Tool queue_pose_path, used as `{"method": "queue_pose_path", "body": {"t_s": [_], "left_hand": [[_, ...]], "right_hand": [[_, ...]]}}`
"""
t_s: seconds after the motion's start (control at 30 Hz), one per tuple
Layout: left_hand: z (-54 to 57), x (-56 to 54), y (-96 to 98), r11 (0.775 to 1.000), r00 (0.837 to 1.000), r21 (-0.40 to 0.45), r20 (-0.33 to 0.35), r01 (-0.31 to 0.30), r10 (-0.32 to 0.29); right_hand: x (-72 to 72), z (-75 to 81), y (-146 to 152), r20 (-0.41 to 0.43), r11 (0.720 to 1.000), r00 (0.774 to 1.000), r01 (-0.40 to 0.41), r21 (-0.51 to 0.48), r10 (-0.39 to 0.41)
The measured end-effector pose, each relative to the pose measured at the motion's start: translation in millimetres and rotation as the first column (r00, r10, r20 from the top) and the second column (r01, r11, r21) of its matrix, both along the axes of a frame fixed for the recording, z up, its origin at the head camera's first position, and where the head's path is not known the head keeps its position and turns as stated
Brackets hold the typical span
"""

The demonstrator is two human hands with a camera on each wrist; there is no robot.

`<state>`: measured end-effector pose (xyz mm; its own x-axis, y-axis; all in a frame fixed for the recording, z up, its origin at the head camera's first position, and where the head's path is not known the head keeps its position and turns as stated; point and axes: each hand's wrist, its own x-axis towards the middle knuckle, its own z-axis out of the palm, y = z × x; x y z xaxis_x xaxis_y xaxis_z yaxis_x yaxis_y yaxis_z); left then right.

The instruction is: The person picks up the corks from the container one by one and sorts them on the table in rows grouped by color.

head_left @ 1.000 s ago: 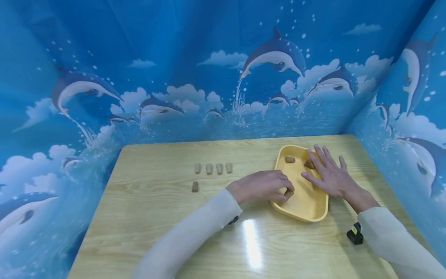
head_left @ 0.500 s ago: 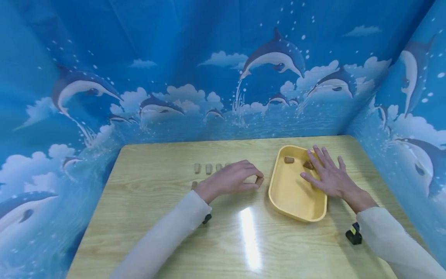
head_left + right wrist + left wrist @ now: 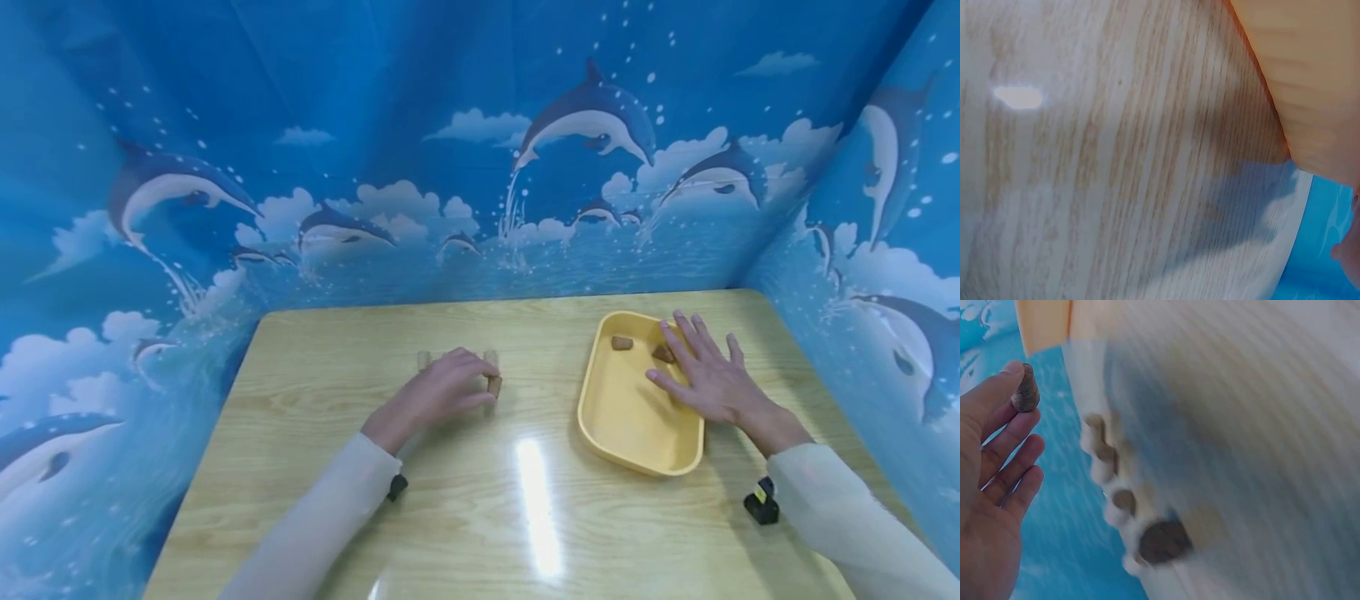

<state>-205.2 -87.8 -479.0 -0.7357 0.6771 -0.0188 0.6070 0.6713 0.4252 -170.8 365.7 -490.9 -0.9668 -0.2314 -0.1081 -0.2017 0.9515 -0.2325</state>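
My left hand (image 3: 442,387) pinches a small brown tapered cork stopper (image 3: 494,386) between thumb and fingers, above the table. In the left wrist view the held stopper (image 3: 1026,390) shows its speckled side. Behind the hand stands a row of pale stoppers, of which the left end one (image 3: 423,359) and the right end one (image 3: 491,357) show. A darker stopper (image 3: 1163,542) stands nearer than the row, blurred. My right hand (image 3: 708,379) lies with spread, straight fingers over the right rim of a yellow tray (image 3: 637,425).
Inside the tray lie two brown stoppers, one at the back left (image 3: 622,343) and one (image 3: 663,354) by the right fingertips. The wood-grain table (image 3: 315,467) meets a blue dolphin curtain (image 3: 420,167) at its back and sides.
My left hand has lifted a stopper out of the tray and carried it left, to in front of the row. The right hand has stayed at the tray.
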Motion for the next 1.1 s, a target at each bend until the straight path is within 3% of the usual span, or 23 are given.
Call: {"method": "queue_pose_path", "body": {"t_s": [0.37,0.67,1.1], "left_hand": [[-16.5,4.6,-45.0,0.993,0.994,0.072,-0.052,-0.089,0.092],[-25.7,7.3,-57.0,0.988,0.988,0.058,-0.055,-0.143,0.146],[-35.2,10.4,-66.0,0.984,0.983,0.037,-0.057,-0.173,0.175]], "right_hand": [[1.0,-0.2,0.6,0.002,1.0,1.0,0.001,0.004,-0.001],[0.9,-2.7,1.1,-0.002,1.0,1.0,-0.004,0.012,0.004],[0.7,-1.2,-0.8,-0.001,1.0,1.0,-0.005,0.008,0.005]]}}
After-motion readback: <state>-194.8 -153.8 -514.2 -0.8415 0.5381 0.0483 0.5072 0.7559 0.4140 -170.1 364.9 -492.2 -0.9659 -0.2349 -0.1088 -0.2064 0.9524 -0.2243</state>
